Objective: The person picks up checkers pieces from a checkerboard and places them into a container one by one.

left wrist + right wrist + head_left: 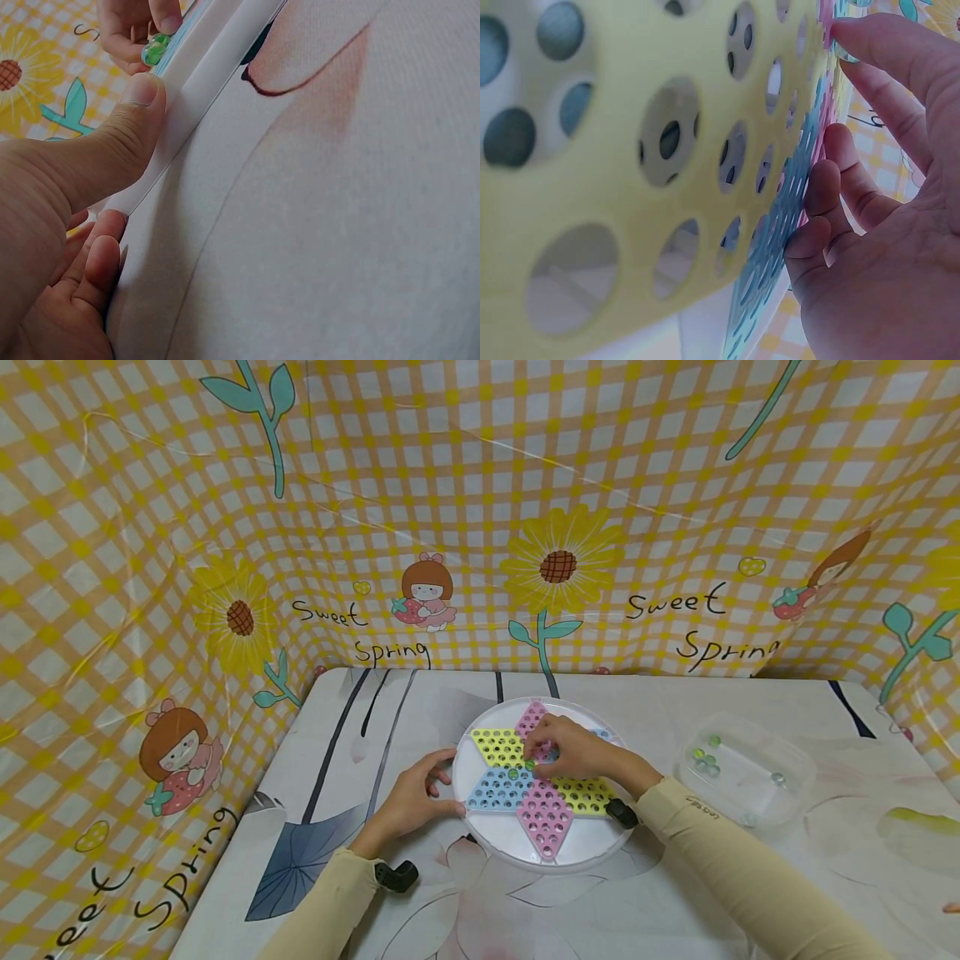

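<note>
A round white Chinese checkers board (pixel 487 842) lies on the table, its star marked in pink, yellow and blue holed fields. My left hand (pixel 415 795) holds its left rim; in the left wrist view the thumb (pixel 135 112) lies on the rim (pixel 191 86) with the other fingers bent along the edge. Over the middle of the star, my right hand (pixel 566 747) pinches a green glass marble (pixel 530 766) between thumb and index finger. Another green marble (pixel 513 773) sits in the blue field. In the right wrist view the other fingers (pixel 825 180) of the right hand hang near the holes.
A clear plastic tray (pixel 798 777) with several marbles (pixel 705 762) stands right of the board. The table has a pale floral cloth (pixel 465 918). A checked curtain (pixel 480 460) with sunflowers rises behind the table and at both sides.
</note>
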{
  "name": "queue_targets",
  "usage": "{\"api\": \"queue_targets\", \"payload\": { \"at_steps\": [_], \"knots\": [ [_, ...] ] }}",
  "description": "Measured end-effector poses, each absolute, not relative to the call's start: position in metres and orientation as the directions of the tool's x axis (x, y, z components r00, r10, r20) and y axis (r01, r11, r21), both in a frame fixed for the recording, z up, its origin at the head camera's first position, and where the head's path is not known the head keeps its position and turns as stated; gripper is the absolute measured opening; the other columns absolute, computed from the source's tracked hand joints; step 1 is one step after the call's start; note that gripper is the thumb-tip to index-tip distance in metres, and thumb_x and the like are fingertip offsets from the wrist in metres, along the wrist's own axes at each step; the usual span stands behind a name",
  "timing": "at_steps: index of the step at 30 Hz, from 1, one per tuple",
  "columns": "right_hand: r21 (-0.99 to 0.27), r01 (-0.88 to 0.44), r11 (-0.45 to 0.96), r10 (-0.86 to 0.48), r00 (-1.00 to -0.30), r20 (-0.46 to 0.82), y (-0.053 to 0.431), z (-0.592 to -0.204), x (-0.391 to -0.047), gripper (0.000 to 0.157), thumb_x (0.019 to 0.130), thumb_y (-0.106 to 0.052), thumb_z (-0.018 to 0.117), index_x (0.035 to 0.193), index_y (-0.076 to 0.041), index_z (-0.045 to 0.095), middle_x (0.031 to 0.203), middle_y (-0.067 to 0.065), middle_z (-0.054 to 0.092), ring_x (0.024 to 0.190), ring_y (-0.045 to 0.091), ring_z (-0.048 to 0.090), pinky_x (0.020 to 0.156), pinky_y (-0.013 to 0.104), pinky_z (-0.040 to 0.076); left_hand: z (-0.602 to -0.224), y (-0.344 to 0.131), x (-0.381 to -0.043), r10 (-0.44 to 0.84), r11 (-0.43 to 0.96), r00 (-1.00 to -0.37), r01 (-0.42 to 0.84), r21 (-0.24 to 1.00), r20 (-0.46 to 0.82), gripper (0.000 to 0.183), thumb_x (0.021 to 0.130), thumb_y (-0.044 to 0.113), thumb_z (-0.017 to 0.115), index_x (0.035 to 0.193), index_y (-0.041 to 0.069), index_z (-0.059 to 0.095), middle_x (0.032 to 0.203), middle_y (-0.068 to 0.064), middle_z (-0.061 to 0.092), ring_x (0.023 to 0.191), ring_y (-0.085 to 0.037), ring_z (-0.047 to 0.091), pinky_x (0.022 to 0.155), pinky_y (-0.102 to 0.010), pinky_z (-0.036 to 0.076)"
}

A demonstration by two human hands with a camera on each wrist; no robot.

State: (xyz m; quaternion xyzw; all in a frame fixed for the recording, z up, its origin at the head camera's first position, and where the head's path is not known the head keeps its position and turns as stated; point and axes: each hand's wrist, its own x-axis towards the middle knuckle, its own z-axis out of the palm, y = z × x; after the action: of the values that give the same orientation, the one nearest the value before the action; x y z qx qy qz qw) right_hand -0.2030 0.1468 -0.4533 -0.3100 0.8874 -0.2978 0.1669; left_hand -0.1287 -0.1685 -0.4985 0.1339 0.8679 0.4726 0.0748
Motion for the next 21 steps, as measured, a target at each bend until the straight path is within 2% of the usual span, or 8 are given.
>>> {"api": "queue_targets", "payload": {
  "at_steps": [13, 21],
  "knots": [
    [-0.646, -0.492, 0.584, -0.664, -0.747, -0.031, 0.1442, -0.4479, -0.2027, 0.015, 0.09, -0.016, 0.079, 0.104, -0.021, 0.074, 0.118, 0.005, 0.057, 0.109, 0.028, 0.054, 0.1, 0.05, 0.045, -0.4979, -0.1678, -0.1288, 0.303, 0.508, -0.953, 0.16, 0.846, -0.002, 0.09, 0.073, 0.02, 0.095, 0.15, 0.012, 0.05, 0.105, -0.006, 0.064, 0.083, -0.018, 0.054, 0.075, -0.029, 0.045],
    [-0.664, -0.542, 0.516, -0.678, -0.732, 0.071, 0.144, -0.4445, -0.2003, 0.014, 0.092, -0.015, 0.077, 0.105, -0.017, 0.071, 0.131, 0.01, 0.06, 0.125, 0.031, 0.054, 0.103, 0.054, 0.046, -0.5012, -0.1691, -0.1294, 0.307, 0.513, -0.952, 0.159, 0.843, -0.008, 0.09, 0.074, 0.021, 0.095, 0.151, 0.014, 0.049, 0.106, -0.003, 0.063, 0.083, -0.016, 0.053, 0.075, -0.029, 0.046]
  ]
}}
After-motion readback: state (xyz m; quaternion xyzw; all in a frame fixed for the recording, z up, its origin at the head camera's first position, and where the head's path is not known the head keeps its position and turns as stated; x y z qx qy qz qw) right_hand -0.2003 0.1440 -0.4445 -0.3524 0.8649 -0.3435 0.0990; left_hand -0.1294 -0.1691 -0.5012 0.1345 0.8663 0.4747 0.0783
